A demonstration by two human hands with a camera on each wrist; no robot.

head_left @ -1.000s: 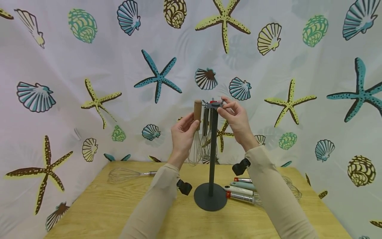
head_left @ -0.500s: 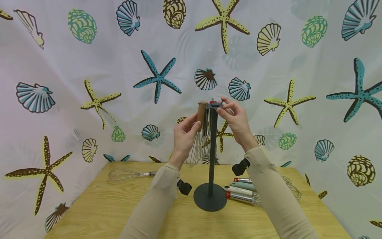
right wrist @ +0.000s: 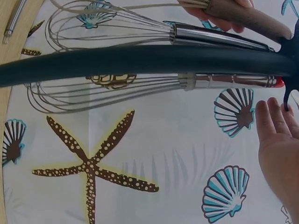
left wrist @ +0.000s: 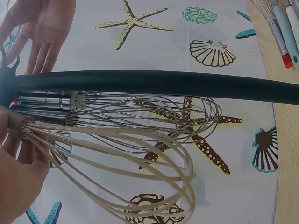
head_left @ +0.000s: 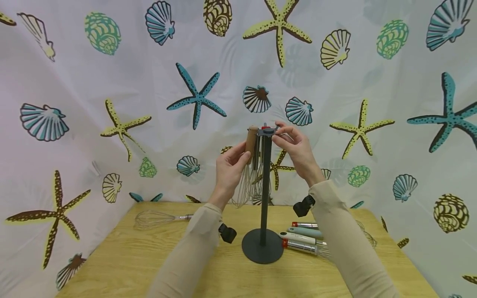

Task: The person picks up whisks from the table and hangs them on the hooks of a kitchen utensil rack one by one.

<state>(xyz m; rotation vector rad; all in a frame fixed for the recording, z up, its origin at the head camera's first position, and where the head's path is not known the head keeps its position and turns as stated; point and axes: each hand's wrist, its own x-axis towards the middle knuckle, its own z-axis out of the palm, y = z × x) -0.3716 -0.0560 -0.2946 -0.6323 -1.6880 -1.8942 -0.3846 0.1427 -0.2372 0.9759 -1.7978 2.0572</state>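
My left hand [head_left: 229, 170] holds a whisk by its brown wooden handle [head_left: 251, 140], upright with the wires hanging down. The handle's top sits right at a hook on the left of the dark whisk stand [head_left: 266, 178]. On the right of the stand's top, my right hand [head_left: 299, 151] pinches another hook between thumb and forefinger. Its other fingers are extended in the right wrist view. Two metal-handled whisks hang behind the pole; one has a silver handle with a red end [left wrist: 44, 99], the other a plain steel handle [right wrist: 210, 36].
The stand's round base [head_left: 262, 250] rests on the wooden table [head_left: 123, 260]. One wire whisk [head_left: 156, 218] lies at the left. Several whisks, with a pale green handle [head_left: 303, 231], a cream handle [head_left: 298, 237] and red-ended handles [head_left: 299, 245], lie right of the base.
The wooden-handled whisk has moved right, its top now against the stand's hook, with my left hand following. My right wrist has shifted slightly right; its fingertips remain at the hook.
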